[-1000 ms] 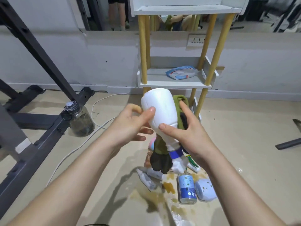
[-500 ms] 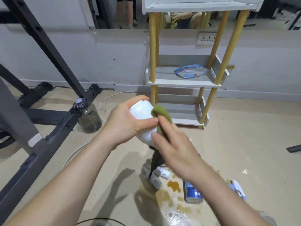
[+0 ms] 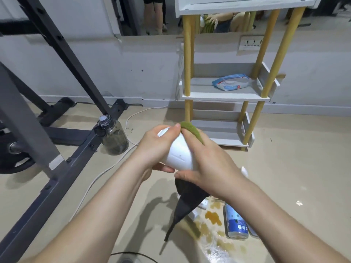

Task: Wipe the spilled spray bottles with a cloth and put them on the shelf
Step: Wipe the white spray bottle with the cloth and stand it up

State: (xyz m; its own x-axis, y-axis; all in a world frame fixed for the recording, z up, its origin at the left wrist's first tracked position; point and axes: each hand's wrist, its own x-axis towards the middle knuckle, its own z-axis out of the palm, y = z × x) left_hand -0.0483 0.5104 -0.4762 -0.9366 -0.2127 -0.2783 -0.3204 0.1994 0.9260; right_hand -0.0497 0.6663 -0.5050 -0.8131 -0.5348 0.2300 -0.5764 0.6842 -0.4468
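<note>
White spray bottle (image 3: pixel 180 154) sits mid-frame, held above the floor. Behind it, upper right, stands the white shelf unit (image 3: pixel 224 95). The left hand (image 3: pixel 157 147) curls its fingers round the bottle's body. The right hand (image 3: pixel 210 164) grips a green-and-dark cloth (image 3: pixel 191 130) against its side. A blue-labelled bottle (image 3: pixel 236 223) lies by the brown spill (image 3: pixel 213 218), lower right.

I see a pale floor (image 3: pixel 284 168) carrying a white shelf (image 3: pixel 224 95) with yellow posts, far right against the wall. A blue-and-white packet (image 3: pixel 230 84) lies on its middle tier. Near right on the floor, a blue-labelled bottle (image 3: pixel 236 223) lies on its side just beside a brown spill (image 3: pixel 212 218). To the left, a clear jug (image 3: pixel 114 137) stands just beside a dark rack frame (image 3: pixel 57 168), and a white cable (image 3: pixel 106 171) trails past it.
</note>
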